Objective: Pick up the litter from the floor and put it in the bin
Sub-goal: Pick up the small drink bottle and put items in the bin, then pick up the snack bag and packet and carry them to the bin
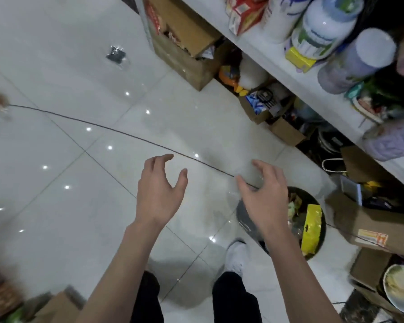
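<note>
Left hand (160, 192) and right hand (264, 197) are hovering over the tiled floor (56, 159), fingers spread wide, holding nothing. The bin (313, 220) is sitting just under the right hand, wrappers inside. A dark packet (116, 54) is lying on the floor, well apart from both hands.
</note>
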The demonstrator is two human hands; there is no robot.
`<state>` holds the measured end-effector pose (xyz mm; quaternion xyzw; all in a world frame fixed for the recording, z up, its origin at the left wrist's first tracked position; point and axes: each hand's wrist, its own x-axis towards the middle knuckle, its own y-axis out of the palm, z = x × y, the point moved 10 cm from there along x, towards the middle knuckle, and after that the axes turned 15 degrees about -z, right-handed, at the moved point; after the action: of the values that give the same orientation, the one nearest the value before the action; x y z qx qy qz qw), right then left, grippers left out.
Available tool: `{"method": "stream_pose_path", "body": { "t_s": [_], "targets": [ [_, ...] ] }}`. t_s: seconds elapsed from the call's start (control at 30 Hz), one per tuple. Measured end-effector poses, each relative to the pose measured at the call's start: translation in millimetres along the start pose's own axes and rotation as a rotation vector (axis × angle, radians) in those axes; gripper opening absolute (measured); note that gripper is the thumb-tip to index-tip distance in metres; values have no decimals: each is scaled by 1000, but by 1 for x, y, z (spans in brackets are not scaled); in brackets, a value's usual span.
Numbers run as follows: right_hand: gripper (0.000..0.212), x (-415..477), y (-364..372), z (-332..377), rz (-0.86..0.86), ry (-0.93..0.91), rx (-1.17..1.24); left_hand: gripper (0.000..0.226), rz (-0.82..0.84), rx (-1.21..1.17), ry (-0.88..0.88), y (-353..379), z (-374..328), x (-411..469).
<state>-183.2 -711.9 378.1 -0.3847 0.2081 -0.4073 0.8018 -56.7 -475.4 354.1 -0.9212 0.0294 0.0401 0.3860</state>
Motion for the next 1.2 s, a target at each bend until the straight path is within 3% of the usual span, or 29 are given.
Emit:
{"method": "stream_pose_path", "body": {
  "t_s": [0.37,0.57,1.2],
  "targets": [
    [50,-62,123,256,62,-210,64,50,-264,-2,-92,-257,124,130],
    [52,-81,189,357,126,-295,107,50,-387,22,-149,-352,177,189],
    [54,93,391,573,296,-411,72,52,-449,116,-349,-390,233,446]
  ]
}}
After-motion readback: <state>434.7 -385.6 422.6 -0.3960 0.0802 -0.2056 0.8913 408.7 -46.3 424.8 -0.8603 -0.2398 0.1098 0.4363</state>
